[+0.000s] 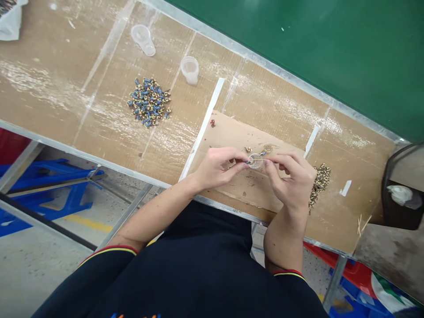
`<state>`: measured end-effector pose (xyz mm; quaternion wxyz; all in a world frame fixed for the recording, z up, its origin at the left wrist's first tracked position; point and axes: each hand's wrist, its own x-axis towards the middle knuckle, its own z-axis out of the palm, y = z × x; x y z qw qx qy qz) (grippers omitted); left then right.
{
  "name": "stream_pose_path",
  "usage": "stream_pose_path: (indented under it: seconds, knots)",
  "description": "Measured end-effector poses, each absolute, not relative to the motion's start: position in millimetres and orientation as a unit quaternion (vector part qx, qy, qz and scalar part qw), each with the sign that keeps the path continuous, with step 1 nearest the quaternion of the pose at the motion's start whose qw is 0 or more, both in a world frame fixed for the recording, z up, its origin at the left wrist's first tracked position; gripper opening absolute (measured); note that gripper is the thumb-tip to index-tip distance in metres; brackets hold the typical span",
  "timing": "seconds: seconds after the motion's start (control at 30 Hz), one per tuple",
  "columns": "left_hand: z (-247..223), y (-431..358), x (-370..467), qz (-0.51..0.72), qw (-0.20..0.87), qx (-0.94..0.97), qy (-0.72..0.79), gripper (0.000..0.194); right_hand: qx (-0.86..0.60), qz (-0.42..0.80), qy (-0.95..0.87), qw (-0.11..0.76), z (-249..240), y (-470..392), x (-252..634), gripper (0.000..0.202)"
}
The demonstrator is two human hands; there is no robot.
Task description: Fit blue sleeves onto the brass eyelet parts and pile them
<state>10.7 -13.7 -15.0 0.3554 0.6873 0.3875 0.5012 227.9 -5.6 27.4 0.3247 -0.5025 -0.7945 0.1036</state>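
Observation:
My left hand [220, 168] is closed in a pinch on a small blue-tipped metal part [247, 162], mostly hidden by the fingers. Between thumb and fingers, my right hand [293, 176] grips a thin wooden stick [260, 159] that points left towards that part. Just below the stick, between both hands, is a small clear round dish [256, 167]. Another small blue part [263, 153] lies just beyond the dish. A few brass-coloured bits [248, 149] rest on the stained cardboard sheet [232, 126] under my hands.
A pile of blue and brass parts [149, 102] lies to the left, a darker brass pile [320, 181] to the right. Two clear plastic cups [141, 35] stand further back. Loose sticks [363, 226] lie near a black bin [399, 207] at the table's right end.

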Motion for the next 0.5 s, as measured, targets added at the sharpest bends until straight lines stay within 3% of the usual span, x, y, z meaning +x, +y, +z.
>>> stream_pose_path:
  seconds: [0.27,0.5]
  knots:
    - [-17,-12,13,0.514,0.339,0.694,0.373,0.005,-0.483,0.003,-0.746,0.459,44,-15,224,0.016]
    - [-18,-12,14,0.502,0.345,0.696,0.380,0.006,-0.430,0.026,-0.777,0.460,46,-14,217,0.010]
